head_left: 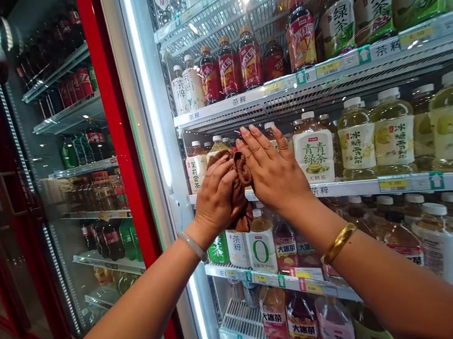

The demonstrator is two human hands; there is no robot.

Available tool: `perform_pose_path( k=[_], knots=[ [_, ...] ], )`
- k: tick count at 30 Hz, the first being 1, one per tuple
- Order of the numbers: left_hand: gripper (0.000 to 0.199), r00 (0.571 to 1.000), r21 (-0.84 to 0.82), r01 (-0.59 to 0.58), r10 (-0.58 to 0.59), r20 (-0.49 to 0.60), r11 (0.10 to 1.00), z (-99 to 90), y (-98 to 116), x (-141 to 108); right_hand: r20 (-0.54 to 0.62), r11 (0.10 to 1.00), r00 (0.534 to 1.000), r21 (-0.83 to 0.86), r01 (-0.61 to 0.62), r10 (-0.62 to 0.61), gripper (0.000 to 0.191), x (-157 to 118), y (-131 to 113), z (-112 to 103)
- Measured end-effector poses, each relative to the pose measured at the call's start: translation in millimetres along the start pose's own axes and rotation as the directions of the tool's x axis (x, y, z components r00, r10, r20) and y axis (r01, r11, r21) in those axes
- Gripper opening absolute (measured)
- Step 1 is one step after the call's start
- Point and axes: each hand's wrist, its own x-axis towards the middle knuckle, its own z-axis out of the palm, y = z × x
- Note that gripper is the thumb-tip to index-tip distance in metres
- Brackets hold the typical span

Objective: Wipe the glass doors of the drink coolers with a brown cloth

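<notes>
My left hand (219, 194), with a pale bangle at the wrist, is closed around a bunched brown cloth (242, 181). Just to its right, my right hand (272, 168) lies with fingers stretched out, its thumb side hidden against the cloth. A gold bangle circles the right wrist. Both hands are up in front of the drinks cooler's shelves, seemingly at a glass pane, since a light reflection shows above. Behind them stand bottled teas, among them a green tea bottle (313, 155) and a white-labelled bottle (261, 247). Folds of cloth hang below my left palm.
A red door frame (126, 147) and a bright light strip (140, 62) run along the cooler's left side. Farther left, a second cooler holds cans (79, 86) and bottles. Price labels line the shelf edge (306, 286); pear drink bottles (392, 136) stand at right.
</notes>
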Motion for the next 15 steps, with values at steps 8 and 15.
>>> perform_pose_path(
  k=[8,15],
  knots=[
    [0.071,0.769,-0.536,0.582,-0.628,0.118,0.611,12.5,43,19,-0.096,0.921,0.968,0.3,0.25,-0.231,0.067,-23,-15,-12],
    [0.077,0.768,-0.741,0.574,-0.542,0.341,0.348,-9.0,67,14,0.153,0.988,0.981,-0.079,0.136,-0.123,0.079,-70,-33,-25]
  ],
)
